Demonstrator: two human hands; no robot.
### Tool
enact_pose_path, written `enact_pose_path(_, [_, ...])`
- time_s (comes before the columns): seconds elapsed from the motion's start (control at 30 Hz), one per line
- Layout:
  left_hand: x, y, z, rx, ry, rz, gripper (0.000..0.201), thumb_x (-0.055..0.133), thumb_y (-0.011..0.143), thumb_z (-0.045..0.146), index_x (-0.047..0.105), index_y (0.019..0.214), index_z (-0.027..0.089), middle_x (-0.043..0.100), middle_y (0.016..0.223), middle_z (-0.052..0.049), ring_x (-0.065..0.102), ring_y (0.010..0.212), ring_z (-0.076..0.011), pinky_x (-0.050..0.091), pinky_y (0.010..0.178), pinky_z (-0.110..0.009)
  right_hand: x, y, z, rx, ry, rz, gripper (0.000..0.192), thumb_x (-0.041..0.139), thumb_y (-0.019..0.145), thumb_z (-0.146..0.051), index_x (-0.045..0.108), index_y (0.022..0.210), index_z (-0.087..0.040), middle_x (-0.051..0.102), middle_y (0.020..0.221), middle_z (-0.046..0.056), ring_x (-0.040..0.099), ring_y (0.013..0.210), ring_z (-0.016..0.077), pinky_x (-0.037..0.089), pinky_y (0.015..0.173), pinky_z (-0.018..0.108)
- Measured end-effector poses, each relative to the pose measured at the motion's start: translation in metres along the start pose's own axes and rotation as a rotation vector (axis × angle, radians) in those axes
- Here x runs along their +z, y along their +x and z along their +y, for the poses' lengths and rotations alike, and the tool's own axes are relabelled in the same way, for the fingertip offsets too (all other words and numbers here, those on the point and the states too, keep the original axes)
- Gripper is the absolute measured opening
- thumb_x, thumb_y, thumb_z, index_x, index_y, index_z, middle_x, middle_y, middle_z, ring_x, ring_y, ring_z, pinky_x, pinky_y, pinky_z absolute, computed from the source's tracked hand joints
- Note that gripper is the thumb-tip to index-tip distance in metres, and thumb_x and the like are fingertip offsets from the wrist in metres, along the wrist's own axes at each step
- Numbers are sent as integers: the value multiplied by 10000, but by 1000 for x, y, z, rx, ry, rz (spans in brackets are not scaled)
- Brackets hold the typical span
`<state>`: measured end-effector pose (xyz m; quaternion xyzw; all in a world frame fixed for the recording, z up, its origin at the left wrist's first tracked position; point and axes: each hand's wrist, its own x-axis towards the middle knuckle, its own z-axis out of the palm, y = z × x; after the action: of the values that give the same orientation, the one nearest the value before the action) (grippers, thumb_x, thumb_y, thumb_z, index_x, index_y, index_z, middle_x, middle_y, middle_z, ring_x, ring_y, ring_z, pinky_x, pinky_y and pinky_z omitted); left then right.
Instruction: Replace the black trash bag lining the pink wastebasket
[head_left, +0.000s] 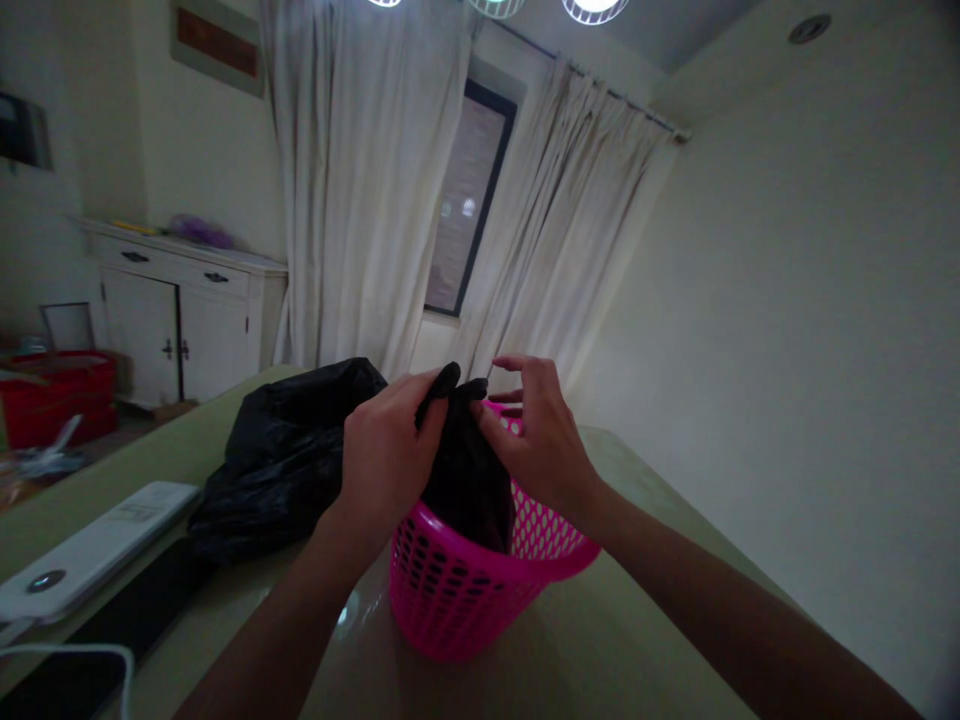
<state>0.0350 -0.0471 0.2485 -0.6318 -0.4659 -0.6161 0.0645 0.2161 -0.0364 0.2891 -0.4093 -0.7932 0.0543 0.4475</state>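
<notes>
Your left hand (pixel 386 455) grips the top of a black plastic bag (pixel 465 475), fingers curled tight around the gathered edge, thumb side toward the camera. Your right hand (pixel 544 440) pinches the same bag top from the other side with thumb and forefinger; the remaining fingers are spread and lifted, not touching the plastic. The two hands nearly meet above the bag.

The bag sits inside a pink perforated plastic basket (pixel 457 590); its lower part is down in the basket, its top drawn up above the rim between your hands. The basket stands upright on a pale green tabletop (pixel 600 640), near the middle of the view.

Left of the basket, a second black plastic bag (pixel 281 460), bulky and crumpled, lies on the same table, just beside your left forearm. Further left on the table: a white flat device (pixel 90 550) with a round button, and a dark flat slab (pixel 112 630) beside it. A white cable (pixel 75 655) loops at the bottom-left corner.

Background: white curtains (pixel 360 180) flanking a dark window (pixel 469 200), a white cabinet (pixel 184 320) against the left wall.
</notes>
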Motion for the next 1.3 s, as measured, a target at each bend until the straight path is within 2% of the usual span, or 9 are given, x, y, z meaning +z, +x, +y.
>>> enact_pose_path(0.1, [-1, 0, -1, 1, 41, 10, 261, 599, 1059, 251, 831, 1170, 211, 853, 1029, -68, 794, 920, -243, 555, 807, -335, 3, -9, -7, -198, -237, 21, 479, 662, 972, -443, 582, 1387, -219, 617, 1352, 161, 705, 1136, 310, 612, 968, 515])
enact_pose_path(0.27, [-6, 3, 1, -101, -193, -101, 266, 610, 1067, 362, 844, 1110, 242, 824, 914, -23, 745, 803, -214, 534, 722, -315, 9, -8, -12, -214, -57, -226, 655, 746, 917, -328, 537, 1529, -219, 670, 1471, 153, 640, 1344, 341, 501, 1184, 528])
enact_pose_path(0.47, [-7, 5, -3, -118, -406, -213, 298, 629, 1064, 464, 822, 1103, 240, 770, 850, 8, 698, 755, -183, 496, 671, -293, 12, 5, 1, 32, 354, -308, 368, 601, 845, -164, 763, 1174, -192, 786, 1136, 56, 712, 1066, 236, 549, 1020, 401])
enact_pose_path(0.67, [-2, 6, -6, -67, -344, -242, 348, 575, 1089, 470, 778, 989, 206, 770, 1035, -50, 708, 944, -213, 497, 797, -333, 8, 8, 10, 213, 380, -300, 201, 632, 736, -185, 745, 901, -176, 722, 985, 33, 637, 969, 214, 510, 846, 317])
enact_pose_path(0.8, [-2, 5, -6, -128, -369, -279, 383, 561, 1085, 516, 770, 998, 207, 775, 936, -33, 703, 856, -220, 485, 740, -335, 8, 10, 13, 284, 455, -377, 248, 806, 724, -301, 712, 907, -163, 681, 868, 4, 597, 845, 181, 488, 768, 295])
enact_pose_path(0.9, [-1, 5, -8, -166, -442, -272, 384, 574, 1072, 545, 755, 1018, 210, 793, 952, -32, 718, 858, -225, 498, 731, -330, 8, 10, 14, 224, 383, -384, 404, 880, 779, -481, 690, 948, -167, 694, 898, 20, 604, 864, 189, 486, 778, 302])
enact_pose_path(1.03, [1, 7, -12, -182, -526, -280, 384, 581, 1065, 555, 733, 999, 209, 788, 964, -31, 715, 888, -226, 511, 756, -325, 5, 3, 10, 25, 167, -387, 442, 622, 1031, -624, 696, 1078, -191, 735, 1093, 84, 643, 1044, 245, 483, 925, 366])
enact_pose_path(1.17, [2, 8, -9, -166, -534, -313, 347, 612, 1052, 505, 699, 891, 210, 733, 834, 1, 671, 804, -198, 485, 700, -293, 5, -2, 6, -20, 112, -284, 433, 417, 1132, -544, 649, 990, -207, 732, 1102, 89, 645, 1058, 240, 462, 979, 377])
enact_pose_path(1.3, [1, 8, -4, -138, -527, -350, 341, 598, 1049, 486, 712, 883, 211, 748, 842, 0, 675, 808, -196, 485, 703, -282, 3, 6, 4, 24, 57, -135, 351, 390, 1115, -397, 632, 941, -212, 726, 1042, 75, 649, 1003, 221, 461, 926, 347])
